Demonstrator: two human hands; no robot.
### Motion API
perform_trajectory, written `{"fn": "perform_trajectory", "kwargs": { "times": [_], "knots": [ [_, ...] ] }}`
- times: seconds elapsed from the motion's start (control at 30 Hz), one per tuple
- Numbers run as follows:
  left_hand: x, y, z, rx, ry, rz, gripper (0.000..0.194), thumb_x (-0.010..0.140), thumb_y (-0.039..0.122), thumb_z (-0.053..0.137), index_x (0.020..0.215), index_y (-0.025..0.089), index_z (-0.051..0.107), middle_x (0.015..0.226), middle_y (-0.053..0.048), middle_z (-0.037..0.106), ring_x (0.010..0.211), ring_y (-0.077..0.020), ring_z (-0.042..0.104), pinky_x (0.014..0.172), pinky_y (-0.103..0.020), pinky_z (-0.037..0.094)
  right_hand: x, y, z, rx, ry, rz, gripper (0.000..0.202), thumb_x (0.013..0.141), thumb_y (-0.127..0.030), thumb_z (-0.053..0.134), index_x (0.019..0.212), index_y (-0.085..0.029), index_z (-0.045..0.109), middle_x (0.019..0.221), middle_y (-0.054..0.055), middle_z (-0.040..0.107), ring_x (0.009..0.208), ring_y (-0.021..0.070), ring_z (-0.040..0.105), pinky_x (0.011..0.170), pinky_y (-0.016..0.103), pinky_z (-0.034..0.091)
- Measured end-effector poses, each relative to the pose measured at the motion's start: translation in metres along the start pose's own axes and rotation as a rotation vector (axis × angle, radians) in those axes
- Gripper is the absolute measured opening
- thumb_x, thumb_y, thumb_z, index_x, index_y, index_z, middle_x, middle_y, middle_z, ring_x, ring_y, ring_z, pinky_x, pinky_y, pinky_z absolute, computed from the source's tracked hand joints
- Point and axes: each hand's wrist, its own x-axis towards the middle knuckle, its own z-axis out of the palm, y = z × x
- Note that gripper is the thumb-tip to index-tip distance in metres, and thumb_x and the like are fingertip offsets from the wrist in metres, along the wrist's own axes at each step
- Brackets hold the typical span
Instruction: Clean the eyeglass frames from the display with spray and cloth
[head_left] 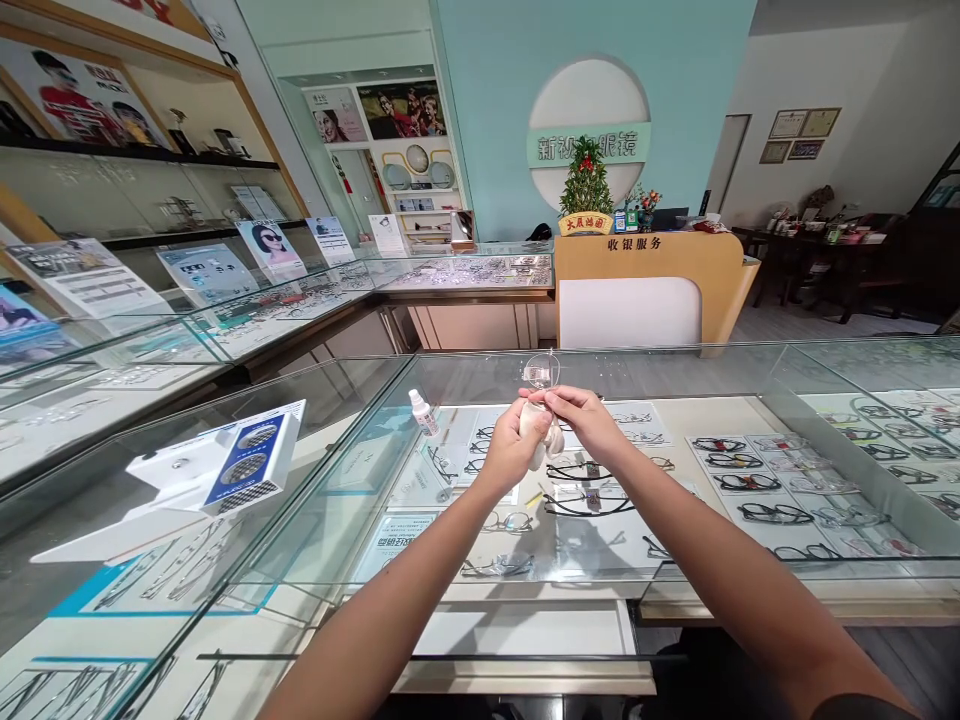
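Note:
Both hands meet in the middle of the view, above a glass display counter. My left hand [514, 445] is closed on a pale, crumpled cloth [538, 428]. Touching it from the right, my right hand [586, 418] pinches a pair of thin-framed glasses [541, 371], whose round lens sticks up beyond the fingertips. The lower part of the glasses is hidden by the fingers and cloth. A small white spray bottle [423, 412] stands on the glass to the left of my hands.
Rows of eyeglasses [748, 482] lie inside the counter [712, 580]. An opened white and blue box [251, 460] rests on the glass at left. Beneath my arms is a pulled-out drawer [525, 630]. A wooden cashier desk [637, 262] stands beyond.

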Motion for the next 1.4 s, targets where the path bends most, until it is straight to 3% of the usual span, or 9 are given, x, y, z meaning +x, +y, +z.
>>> {"fn": "perform_trajectory", "kwargs": {
  "times": [0.13, 0.23, 0.57, 0.73, 0.93, 1.13, 1.27, 1.4],
  "knots": [
    [0.000, 0.010, 0.002, 0.030, 0.079, 0.027, 0.054, 0.096, 0.068, 0.065, 0.106, 0.015, 0.069, 0.072, 0.002, 0.056, 0.065, -0.0123, 0.048, 0.066, -0.025, 0.042, 0.000, 0.001, 0.003, 0.009, -0.005, 0.001, 0.038, 0.090, -0.059, 0.079, 0.108, -0.027, 0.087, 0.139, 0.009, 0.078, 0.133, 0.0298, 0.068, 0.118, 0.046, 0.049],
    [0.004, 0.021, 0.001, 0.049, 0.071, 0.054, 0.055, 0.098, 0.070, 0.060, 0.095, 0.015, 0.069, 0.070, 0.001, 0.057, 0.065, -0.0130, 0.049, 0.065, -0.027, 0.042, -0.001, -0.001, 0.004, 0.035, 0.021, 0.004, 0.040, 0.088, -0.059, 0.081, 0.110, -0.027, 0.087, 0.140, 0.009, 0.076, 0.134, 0.0307, 0.068, 0.117, 0.046, 0.050],
    [0.026, 0.049, -0.005, 0.047, -0.203, 0.005, 0.058, 0.094, 0.071, 0.066, 0.104, 0.014, 0.072, 0.079, -0.004, 0.065, 0.070, -0.0151, 0.054, 0.065, -0.028, 0.044, 0.001, -0.018, -0.008, 0.014, 0.069, -0.064, 0.037, 0.089, -0.058, 0.080, 0.108, -0.028, 0.087, 0.139, 0.007, 0.077, 0.130, 0.0309, 0.070, 0.112, 0.046, 0.053],
    [0.042, 0.051, -0.007, 0.043, -0.358, 0.017, 0.057, 0.094, 0.070, 0.067, 0.104, 0.013, 0.071, 0.088, -0.008, 0.070, 0.076, -0.0166, 0.058, 0.069, -0.028, 0.046, 0.004, -0.023, -0.020, -0.005, 0.116, -0.054, 0.040, 0.085, -0.062, 0.082, 0.104, -0.027, 0.087, 0.137, 0.009, 0.078, 0.131, 0.0319, 0.069, 0.107, 0.044, 0.055],
    [0.052, 0.048, -0.008, 0.082, -0.415, 0.026, 0.057, 0.096, 0.069, 0.065, 0.110, 0.014, 0.070, 0.091, -0.006, 0.069, 0.075, -0.0154, 0.056, 0.069, -0.028, 0.044, 0.002, -0.028, -0.022, 0.012, 0.129, -0.083, 0.035, 0.088, -0.058, 0.081, 0.105, -0.027, 0.087, 0.137, 0.007, 0.078, 0.124, 0.0289, 0.072, 0.106, 0.042, 0.056],
    [0.054, 0.054, 0.001, 0.060, -0.343, 0.025, 0.054, 0.090, 0.065, 0.074, 0.108, 0.014, 0.070, 0.087, -0.004, 0.068, 0.073, -0.0146, 0.056, 0.067, -0.026, 0.043, 0.005, -0.036, -0.022, -0.007, 0.144, -0.099, 0.035, 0.088, -0.058, 0.081, 0.104, -0.028, 0.086, 0.138, 0.007, 0.078, 0.126, 0.0290, 0.071, 0.110, 0.043, 0.054],
    [0.078, 0.078, 0.019, 0.027, -0.220, 0.161, 0.053, 0.086, 0.064, 0.079, 0.104, 0.014, 0.071, 0.079, -0.001, 0.063, 0.070, -0.0134, 0.053, 0.067, -0.026, 0.042, 0.027, -0.067, -0.022, -0.001, 0.129, -0.197, 0.034, 0.086, -0.057, 0.084, 0.102, -0.028, 0.087, 0.135, 0.005, 0.080, 0.132, 0.0296, 0.069, 0.113, 0.042, 0.053],
    [0.102, 0.106, 0.031, -0.039, -0.042, 0.326, 0.052, 0.094, 0.068, 0.069, 0.093, 0.016, 0.070, 0.071, 0.001, 0.056, 0.065, -0.0120, 0.046, 0.063, -0.027, 0.040, 0.050, -0.104, -0.015, -0.066, 0.115, -0.300, 0.037, 0.086, -0.058, 0.082, 0.106, -0.027, 0.087, 0.128, 0.004, 0.082, 0.125, 0.0307, 0.072, 0.106, 0.042, 0.057]
  ]
}}
